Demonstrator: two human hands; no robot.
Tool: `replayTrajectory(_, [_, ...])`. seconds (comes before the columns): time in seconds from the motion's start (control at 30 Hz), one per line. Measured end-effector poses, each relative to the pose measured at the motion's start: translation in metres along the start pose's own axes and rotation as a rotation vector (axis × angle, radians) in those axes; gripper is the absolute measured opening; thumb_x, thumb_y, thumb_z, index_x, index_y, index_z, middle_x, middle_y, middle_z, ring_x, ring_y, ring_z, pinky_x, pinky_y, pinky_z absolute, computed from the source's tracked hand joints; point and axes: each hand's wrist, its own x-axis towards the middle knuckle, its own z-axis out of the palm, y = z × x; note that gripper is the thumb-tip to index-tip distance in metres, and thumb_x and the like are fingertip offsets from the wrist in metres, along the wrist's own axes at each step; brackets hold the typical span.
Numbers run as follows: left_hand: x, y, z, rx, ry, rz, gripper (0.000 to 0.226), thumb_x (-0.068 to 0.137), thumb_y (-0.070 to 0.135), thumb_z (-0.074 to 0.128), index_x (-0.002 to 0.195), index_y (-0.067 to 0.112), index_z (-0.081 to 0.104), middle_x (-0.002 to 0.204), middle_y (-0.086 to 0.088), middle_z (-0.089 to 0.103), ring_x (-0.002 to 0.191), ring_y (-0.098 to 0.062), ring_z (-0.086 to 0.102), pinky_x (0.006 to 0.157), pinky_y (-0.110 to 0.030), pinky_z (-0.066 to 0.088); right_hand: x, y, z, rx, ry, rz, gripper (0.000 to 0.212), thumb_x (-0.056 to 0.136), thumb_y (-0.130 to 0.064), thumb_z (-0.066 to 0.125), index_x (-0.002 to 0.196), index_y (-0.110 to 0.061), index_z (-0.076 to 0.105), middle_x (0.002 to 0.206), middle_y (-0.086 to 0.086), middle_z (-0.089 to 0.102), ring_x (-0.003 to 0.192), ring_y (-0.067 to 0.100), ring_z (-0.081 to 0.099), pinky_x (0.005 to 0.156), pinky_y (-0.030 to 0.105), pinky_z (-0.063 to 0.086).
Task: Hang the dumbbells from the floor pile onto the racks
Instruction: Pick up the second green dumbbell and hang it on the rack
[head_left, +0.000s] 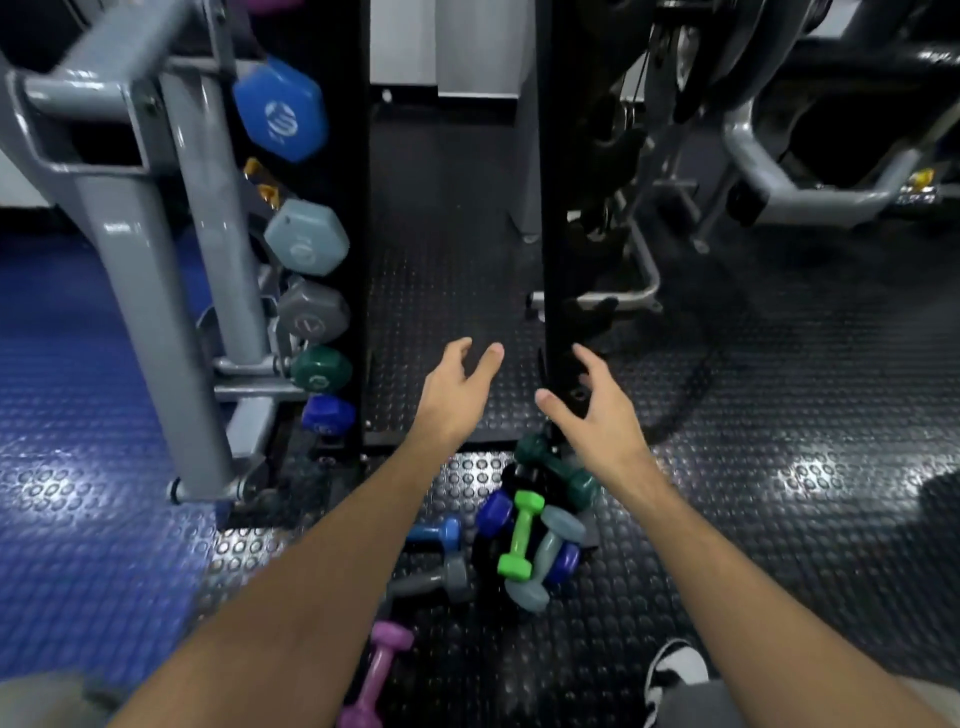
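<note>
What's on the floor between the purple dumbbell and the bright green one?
In the head view, a grey dumbbell lies between the purple dumbbell and the green dumbbell.

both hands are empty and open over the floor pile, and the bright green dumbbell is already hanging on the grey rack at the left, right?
Not quite. Both the left hand and right hand are indeed open and empty, but the bright green dumbbell is not on the grey metal rack. The head view shows it lying on top of the floor pile among the other dumbbells, below the hands.
</note>
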Motion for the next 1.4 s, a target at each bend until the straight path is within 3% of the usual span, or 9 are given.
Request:
replayTrajectory(0.07, [-0.006,-0.033,0.015,-0.011,-0.021,-0.064,0.078,0.094,0.070,0.051,0.156,0.025,0.038,0.156,-0.003,0.046,0.141,-0.019,0.045,0.114,-0.035,0.038,-0.004,0.030,0.021,-0.020,-0.081,0.085,0.082,0.094,-0.044,0.072,0.161,-0.022,0.031,0.155,-0.002,0.049,0.130,0.002,0.044,0.103,0.024,0.036])
replayTrajectory(0.23, [-0.018,-0.108,0.050,-0.062,-0.019,-0.257,0.073,0.094,0.068,0.051,0.152,0.024,0.043,0.153,0.000,0.050,0.137,-0.019,0.049,0.118,-0.043,0.036,0.001,0.104,0.065,-0.167,-0.262,0.241,0.079,0.091,-0.051,0.072,0.156,-0.022,0.038,0.142,0.005,0.062,0.124,0.022,0.061,0.096,0.028,0.046])
replayTrajectory(0.4, [-0.018,-0.170,0.078,-0.161,0.023,-0.456,0.068,0.094,0.069,0.049,0.140,0.020,0.055,0.139,-0.004,0.061,0.128,-0.024,0.056,0.114,-0.049,0.040,0.011,0.154,0.094,-0.205,-0.364,0.307,0.066,0.096,-0.048,0.068,0.152,-0.022,0.046,0.138,0.005,0.063,0.110,0.018,0.058,0.089,0.026,0.041])
replayTrajectory(0.6, [-0.016,-0.234,0.109,-0.240,0.071,-0.663,0.034,0.100,0.055,0.050,0.090,0.024,0.058,0.104,-0.003,0.065,0.102,-0.025,0.058,0.104,-0.041,0.045,0.028,0.205,0.133,-0.252,-0.452,0.349,0.062,0.097,-0.044,0.068,0.150,-0.016,0.050,0.137,0.010,0.064,0.116,0.024,0.061,0.093,0.028,0.044])
replayTrajectory(0.73, [-0.013,-0.265,0.127,-0.222,0.054,-0.791,0.043,0.095,0.051,0.060,0.116,0.013,0.063,0.110,-0.011,0.064,0.094,-0.027,0.058,0.086,-0.038,0.046,0.045,0.228,0.153,-0.273,-0.506,0.358,0.056,0.098,-0.041,0.064,0.149,-0.022,0.052,0.135,0.008,0.065,0.118,0.025,0.063,0.100,0.034,0.050])
replayTrajectory(0.83, [-0.015,-0.279,0.141,-0.232,0.008,-0.866,0.050,0.092,0.038,0.071,0.130,0.009,0.056,0.108,-0.006,0.061,0.084,-0.016,0.055,0.077,-0.032,0.042,0.053,0.244,0.166,-0.310,-0.543,0.358,0.049,0.099,-0.038,0.059,0.147,-0.025,0.055,0.132,0.007,0.066,0.113,0.023,0.065,0.097,0.036,0.053])
replayTrajectory(1.03, [-0.012,-0.303,0.167,-0.271,-0.124,-1.008,0.036,0.092,0.025,0.075,0.117,0.004,0.061,0.099,-0.009,0.065,0.093,-0.027,0.063,0.091,-0.043,0.058,0.064,0.272,0.185,-0.376,-0.574,0.394,0.051,0.096,-0.038,0.063,0.146,-0.028,0.056,0.132,0.008,0.066,0.116,0.026,0.064,0.096,0.033,0.051])
replayTrajectory(1.2, [-0.005,-0.317,0.180,-0.276,-0.140,-1.013,0.038,0.092,0.027,0.077,0.115,-0.001,0.067,0.109,-0.017,0.073,0.084,-0.025,0.068,0.084,-0.042,0.063,0.070,0.289,0.188,-0.348,-0.626,0.430,0.051,0.095,-0.039,0.066,0.145,-0.032,0.057,0.132,0.005,0.065,0.117,0.027,0.064,0.105,0.043,0.052])
replayTrajectory(1.4, [0.000,-0.316,0.179,-0.320,-0.097,-1.021,0.036,0.091,0.014,0.077,0.118,-0.006,0.063,0.116,-0.020,0.070,0.101,-0.031,0.071,0.060,-0.034,0.062,0.072,0.298,0.187,-0.176,-0.626,0.502,0.048,0.095,-0.029,0.072,0.141,-0.024,0.061,0.133,0.003,0.065,0.122,0.023,0.062,0.113,0.045,0.047])
